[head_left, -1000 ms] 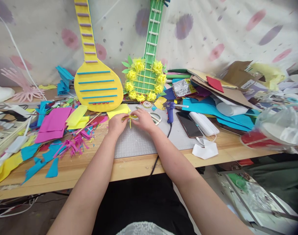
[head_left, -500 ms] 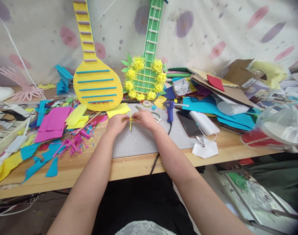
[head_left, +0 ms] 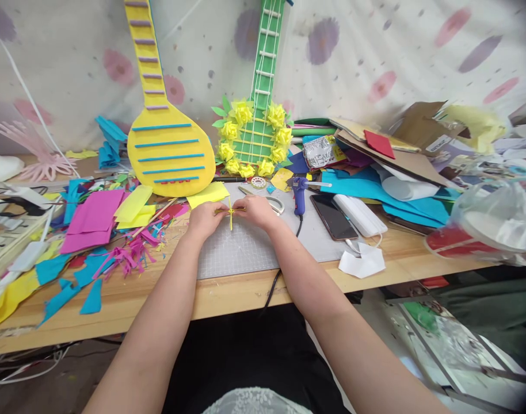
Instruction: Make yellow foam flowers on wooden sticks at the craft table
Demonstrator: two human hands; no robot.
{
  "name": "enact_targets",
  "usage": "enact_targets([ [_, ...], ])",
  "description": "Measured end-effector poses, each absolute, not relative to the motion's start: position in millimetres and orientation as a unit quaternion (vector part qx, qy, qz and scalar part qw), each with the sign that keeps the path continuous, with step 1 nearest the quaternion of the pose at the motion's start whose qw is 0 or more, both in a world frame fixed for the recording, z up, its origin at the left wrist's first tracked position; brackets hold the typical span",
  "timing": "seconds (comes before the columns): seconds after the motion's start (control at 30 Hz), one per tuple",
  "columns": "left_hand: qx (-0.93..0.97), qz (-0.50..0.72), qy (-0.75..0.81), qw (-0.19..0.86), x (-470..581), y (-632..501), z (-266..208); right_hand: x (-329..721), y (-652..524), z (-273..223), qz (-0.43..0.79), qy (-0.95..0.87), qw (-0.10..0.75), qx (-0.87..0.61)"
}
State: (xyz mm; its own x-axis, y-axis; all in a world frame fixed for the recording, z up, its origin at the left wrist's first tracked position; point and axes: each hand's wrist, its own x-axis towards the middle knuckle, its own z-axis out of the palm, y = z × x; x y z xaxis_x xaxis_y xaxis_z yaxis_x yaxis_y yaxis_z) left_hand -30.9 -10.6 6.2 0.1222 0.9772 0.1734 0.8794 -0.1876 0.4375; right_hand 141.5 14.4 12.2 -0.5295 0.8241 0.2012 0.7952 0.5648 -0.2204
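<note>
Between my two hands is a small piece of folded yellow paper (head_left: pixel 231 214), its thin edges forming a cross. My left hand (head_left: pixel 204 220) pinches its left side, and my right hand (head_left: pixel 257 211) pinches the right side. Both rest over the grey cutting mat (head_left: pixel 237 253). Scissors (head_left: pixel 277 204) lie partly hidden behind my right hand. A yellow sheet (head_left: pixel 209 194) lies just behind my left hand. Farther back stand a yellow paper guitar (head_left: pixel 172 152) with blue strips and a green one (head_left: pixel 255 138) ringed with yellow paper flowers.
Right of my hands are a purple glue gun (head_left: pixel 299 198) with its black cord, a phone (head_left: pixel 333 217) and a white power bank (head_left: pixel 360 215). Magenta sheets (head_left: pixel 92 221) and coloured scraps crowd the left. Cardboard and blue sheets (head_left: pixel 375 192) pile up at right, near a red cup (head_left: pixel 461 241).
Both hands keep pinching the yellow paper in nearly the same place. The view has shifted very slightly; nothing else visibly differs.
</note>
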Motion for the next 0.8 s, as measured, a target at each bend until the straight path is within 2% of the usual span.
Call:
enact_targets([
  [0.67, 0.703, 0.26, 0.637, 0.181, -42, -10, 9, 154, 19, 17, 0.115, -0.856, 0.138, -0.485],
  [0.8, 0.687, 0.255, 0.66, 0.166, -43, -13, 16, 156, 19, 18, 0.134, -0.855, 0.138, -0.481],
])
